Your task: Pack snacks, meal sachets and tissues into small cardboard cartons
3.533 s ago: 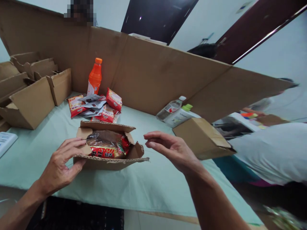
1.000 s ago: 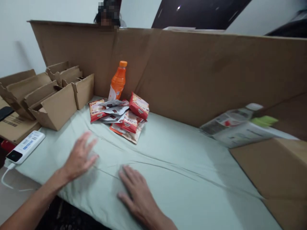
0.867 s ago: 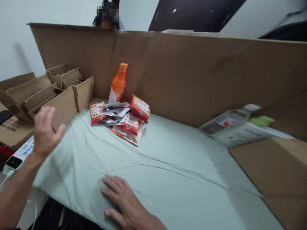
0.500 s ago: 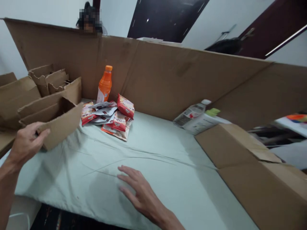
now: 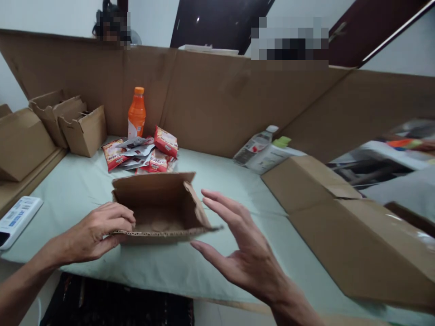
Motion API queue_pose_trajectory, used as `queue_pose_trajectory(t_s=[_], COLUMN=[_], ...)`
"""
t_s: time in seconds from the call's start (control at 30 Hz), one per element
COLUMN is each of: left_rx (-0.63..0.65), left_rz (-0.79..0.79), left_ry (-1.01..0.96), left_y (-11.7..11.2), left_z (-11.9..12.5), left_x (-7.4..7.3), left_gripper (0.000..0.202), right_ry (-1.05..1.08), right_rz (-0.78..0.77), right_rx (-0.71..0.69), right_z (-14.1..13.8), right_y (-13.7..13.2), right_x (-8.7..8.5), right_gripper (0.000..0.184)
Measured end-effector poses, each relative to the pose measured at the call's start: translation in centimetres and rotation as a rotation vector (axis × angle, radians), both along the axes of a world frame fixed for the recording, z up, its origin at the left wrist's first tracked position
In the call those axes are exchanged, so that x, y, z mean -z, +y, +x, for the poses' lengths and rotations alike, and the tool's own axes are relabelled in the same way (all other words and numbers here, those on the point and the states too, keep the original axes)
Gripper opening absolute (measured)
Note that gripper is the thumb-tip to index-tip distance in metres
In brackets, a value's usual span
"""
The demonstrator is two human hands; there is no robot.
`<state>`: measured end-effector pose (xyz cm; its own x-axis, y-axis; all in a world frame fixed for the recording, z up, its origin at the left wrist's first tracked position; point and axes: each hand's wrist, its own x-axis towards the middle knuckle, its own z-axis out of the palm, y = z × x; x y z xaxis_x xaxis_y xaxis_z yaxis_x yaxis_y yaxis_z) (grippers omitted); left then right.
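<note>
An open-topped cardboard box is tipped toward me over the front of the cloth-covered table, its bare inside showing. My left hand grips the box's near left corner, fingers over the edge and thumb below. Just beyond the box's right end, my right hand has its thumb and fingers spread apart, with nothing in them; contact with the box cannot be made out. Behind the box lies a pile of snack packets, red ones and silvery ones. An orange drink bottle stands behind the pile.
More cardboard boxes stand at the left. A white device with a label lies at the left edge. A clear bottle and a white bottle with a green cap lean at the right. Cardboard walls border the table; a person is behind.
The left hand has carried the small box from the left side to the front middle. My right hand has moved up and right, beside the box. The white device has come into view.
</note>
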<state>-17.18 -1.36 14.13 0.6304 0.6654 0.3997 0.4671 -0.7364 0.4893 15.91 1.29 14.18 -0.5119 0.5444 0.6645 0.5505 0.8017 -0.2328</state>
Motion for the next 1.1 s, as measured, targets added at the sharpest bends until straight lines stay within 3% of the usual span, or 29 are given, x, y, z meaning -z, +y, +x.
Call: queue_pose_trajectory(t_s=[0.13,0.27,0.37,0.47,0.63,0.77,0.87,0.97,1.03,1.1], left_rx=[-0.018,0.065,0.087,-0.009,-0.082,-0.138,-0.143,-0.131,-0.127,-0.134], left_rz=[-0.088,-0.119,-0.085,0.002,0.084,0.08,0.07,0.074,0.058,0.029], left_ry=[0.178,0.297,0.27,0.118,0.022,-0.051,-0.135,-0.198,-0.216,-0.227], left_y=[1.6,2.9,3.1,2.5,0.6,-0.2,-0.1,0.1,0.0,-0.2], left_z=[0.4,1.3,1.4,0.5,-1.1,-1.1,-0.6,0.0,0.2,0.5], left_x=[-1.1,-1.6,-2.0,-2.2,-0.6,0.5,0.9,1.4,1.9,2.3], left_gripper=[0.019,0.029,0.031,0.039,0.02,0.021,0.021,0.022,0.023,0.023], right_ry=[-0.306,-0.436,-0.427,-0.409,-0.263,-0.038,0.21,0.404,0.3,0.025], right_rz=[-0.171,-0.378,-0.418,-0.395,-0.274,-0.327,-0.437,-0.452,-0.433,-0.419], right_rx=[-0.182,-0.202,-0.193,-0.123,-0.069,-0.024,0.186,0.409,0.429,0.423], right_z=[-0.8,-1.2,-1.1,-1.3,-0.4,2.7,4.9,4.3,1.8,-2.1], right_y=[1.0,1.1,0.7,0.5,0.2,0.9,3.3,8.5,13.2,18.0], right_x=[-1.0,-0.4,-0.2,-0.3,-1.0,-1.6,-1.6,-1.3,-1.0,-0.7], right_gripper=[0.044,0.027,0.023,0.021,0.042,0.042,0.036,0.033,0.031,0.032])
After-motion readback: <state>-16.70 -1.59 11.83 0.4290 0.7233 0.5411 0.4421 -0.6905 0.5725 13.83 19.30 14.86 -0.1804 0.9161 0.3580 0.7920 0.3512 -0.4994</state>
